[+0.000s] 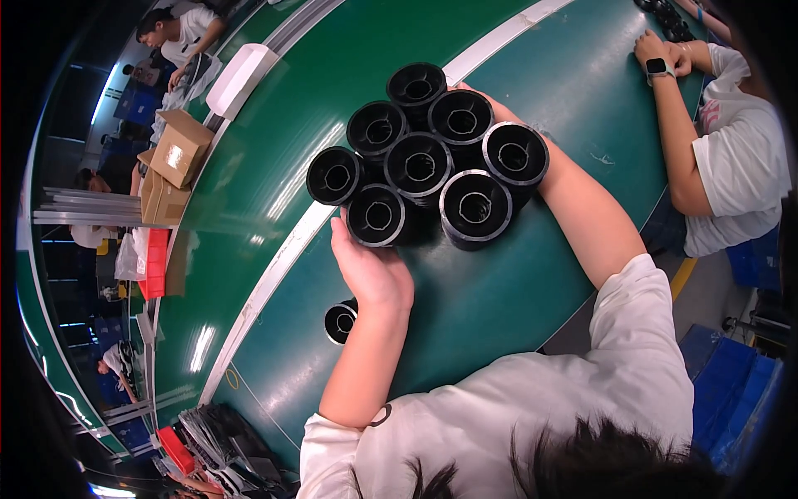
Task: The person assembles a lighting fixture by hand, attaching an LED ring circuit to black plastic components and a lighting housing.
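Note:
A cluster of several black cylindrical cups (418, 165), with shiny rims and a smaller ring inside each, is pressed together between my hands. Their open ends face up. My left hand (374, 270) cups the near left side of the bunch, its palm against the lower cups. Reaching round the far right side, my right hand (553, 162) lies behind the rightmost cups, and most of its fingers are hidden. One more black cup (339, 322) sits apart on the green table, partly covered by my left forearm.
Beyond a white edge strip (274, 270) runs a shiny green conveyor belt (249, 166). Cardboard boxes (179, 150), a white tray (241, 81) and a red bin (153, 262) line its far side. A co-worker's arm (677, 141) rests on the table at right. Blue crates (731, 391) stand lower right.

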Demonstrator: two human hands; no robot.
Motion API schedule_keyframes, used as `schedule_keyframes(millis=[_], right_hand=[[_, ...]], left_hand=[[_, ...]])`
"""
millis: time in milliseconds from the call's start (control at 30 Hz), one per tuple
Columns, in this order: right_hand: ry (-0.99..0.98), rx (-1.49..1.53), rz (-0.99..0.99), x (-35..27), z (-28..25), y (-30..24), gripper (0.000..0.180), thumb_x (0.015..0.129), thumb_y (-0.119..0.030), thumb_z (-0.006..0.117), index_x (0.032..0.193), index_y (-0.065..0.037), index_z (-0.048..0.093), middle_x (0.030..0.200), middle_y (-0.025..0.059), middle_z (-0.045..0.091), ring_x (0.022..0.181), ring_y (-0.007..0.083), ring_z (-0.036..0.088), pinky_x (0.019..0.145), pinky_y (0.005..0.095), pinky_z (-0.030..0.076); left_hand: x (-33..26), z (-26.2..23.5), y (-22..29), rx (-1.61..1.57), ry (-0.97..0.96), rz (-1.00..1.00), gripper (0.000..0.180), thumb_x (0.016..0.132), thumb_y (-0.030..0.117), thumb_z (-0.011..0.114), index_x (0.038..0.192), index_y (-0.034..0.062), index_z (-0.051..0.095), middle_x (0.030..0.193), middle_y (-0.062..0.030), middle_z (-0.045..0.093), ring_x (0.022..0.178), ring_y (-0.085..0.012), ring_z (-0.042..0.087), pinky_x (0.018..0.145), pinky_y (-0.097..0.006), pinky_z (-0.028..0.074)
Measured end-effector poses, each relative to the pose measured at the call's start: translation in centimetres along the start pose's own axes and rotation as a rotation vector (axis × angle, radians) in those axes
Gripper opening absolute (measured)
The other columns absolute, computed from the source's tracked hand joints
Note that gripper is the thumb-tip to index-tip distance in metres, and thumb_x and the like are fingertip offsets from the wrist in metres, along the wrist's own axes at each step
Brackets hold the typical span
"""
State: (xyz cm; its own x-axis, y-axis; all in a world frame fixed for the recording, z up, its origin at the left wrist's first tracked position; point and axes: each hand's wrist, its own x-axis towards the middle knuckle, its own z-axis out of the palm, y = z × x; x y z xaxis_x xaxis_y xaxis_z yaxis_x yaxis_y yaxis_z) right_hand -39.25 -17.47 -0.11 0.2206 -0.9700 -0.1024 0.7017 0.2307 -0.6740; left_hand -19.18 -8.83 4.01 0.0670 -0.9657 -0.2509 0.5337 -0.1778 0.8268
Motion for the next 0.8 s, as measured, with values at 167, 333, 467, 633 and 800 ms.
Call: schedule_keyframes(millis=[167,333,467,633,800], right_hand=[[-0.114,0.141,0.086,-0.81,-0.13,-0.5,0.034,0.091,-0.036,0.048,0.114,-0.012,0.057,0.101,0.0032,0.063,0.091,0.013,0.061,0.078,0.028,0.051],[-0.099,0.138,0.092,-0.85,-0.2,-0.49,0.035,0.091,-0.037,0.048,0.115,-0.012,0.057,0.102,0.0037,0.063,0.091,0.0132,0.061,0.078,0.0283,0.051],[-0.07,0.07,0.043,-0.83,0.22,-0.41,0.035,0.092,-0.037,0.047,0.115,-0.012,0.056,0.103,0.004,0.063,0.093,0.0133,0.06,0.079,0.0284,0.051],[-0.05,0.053,0.034,-0.1,-0.61,-0.16,0.036,0.092,-0.037,0.046,0.115,-0.012,0.056,0.104,0.0044,0.062,0.093,0.0137,0.06,0.079,0.0286,0.05],[-0.081,0.059,0.052,-0.58,-0.18,-0.57,0.038,0.092,-0.038,0.046,0.118,-0.011,0.054,0.105,0.0052,0.062,0.094,0.0147,0.06,0.081,0.0299,0.05]], left_hand=[[-0.08,0.24,-0.04,-0.008,0.0,0.0,0.045,0.096,0.036,0.023,0.127,0.0068,0.039,0.124,-0.0045,0.048,0.116,-0.017,0.043,0.1,-0.034,0.03],[0.03,-0.01,-0.16,-0.007,-0.01,0.002,0.045,0.096,0.036,0.023,0.128,0.007,0.038,0.125,-0.0045,0.047,0.117,-0.0171,0.043,0.1,-0.033,0.03],[0.1,-0.25,-0.13,-0.008,-0.018,-0.007,0.045,0.096,0.035,0.024,0.129,0.0071,0.037,0.126,-0.0045,0.047,0.118,-0.0169,0.042,0.101,-0.033,0.029],[0.08,-0.06,-0.18,0.011,0.009,-0.014,0.045,0.096,0.035,0.024,0.129,0.0073,0.037,0.127,-0.0044,0.047,0.118,-0.0165,0.042,0.101,-0.033,0.03],[0.29,-0.28,-0.39,0.015,-0.007,-0.004,0.045,0.096,0.035,0.023,0.13,0.007,0.036,0.127,-0.0041,0.046,0.119,-0.0166,0.042,0.1,-0.033,0.031]])
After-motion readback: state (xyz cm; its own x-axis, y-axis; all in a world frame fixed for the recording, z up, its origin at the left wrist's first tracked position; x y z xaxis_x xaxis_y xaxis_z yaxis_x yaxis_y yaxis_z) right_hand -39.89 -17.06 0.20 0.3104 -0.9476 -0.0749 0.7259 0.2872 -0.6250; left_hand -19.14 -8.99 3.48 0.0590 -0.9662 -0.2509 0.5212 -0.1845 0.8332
